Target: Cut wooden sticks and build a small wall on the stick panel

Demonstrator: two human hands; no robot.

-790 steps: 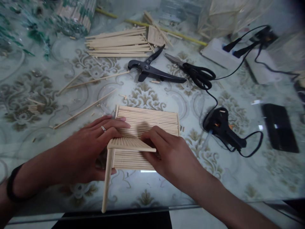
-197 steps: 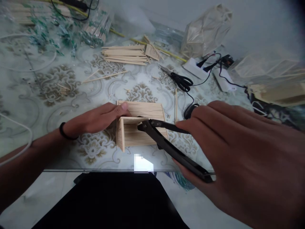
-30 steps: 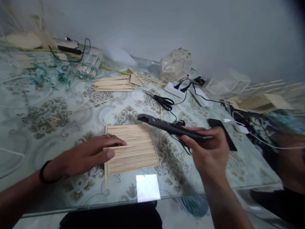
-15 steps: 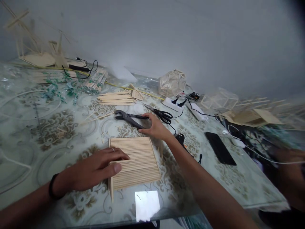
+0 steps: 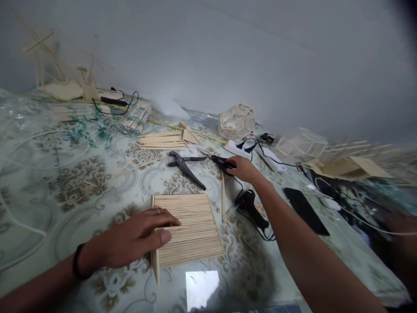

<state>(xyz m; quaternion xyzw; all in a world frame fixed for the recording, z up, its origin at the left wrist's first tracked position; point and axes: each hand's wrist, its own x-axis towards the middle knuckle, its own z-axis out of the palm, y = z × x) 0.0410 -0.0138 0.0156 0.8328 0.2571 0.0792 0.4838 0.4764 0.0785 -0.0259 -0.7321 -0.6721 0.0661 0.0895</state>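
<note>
Left hand (image 5: 138, 234) of a person clamped on the stick structure (image 5: 195, 230) near the front edge of the table (image 5: 74, 234), right hand (image 5: 241, 168) touching black scissors (image 5: 217, 160), its grip hard to tell, pliers (image 5: 186, 167) beside.

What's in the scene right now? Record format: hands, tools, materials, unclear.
left hand: on the stick-built piece
right hand: at the black scissors' handles
tools: plier-like cutter, lying loose; glue gun, right of the piece
materials: stick pile, beyond the cutter
unclear: how firmly either hand grips
</note>
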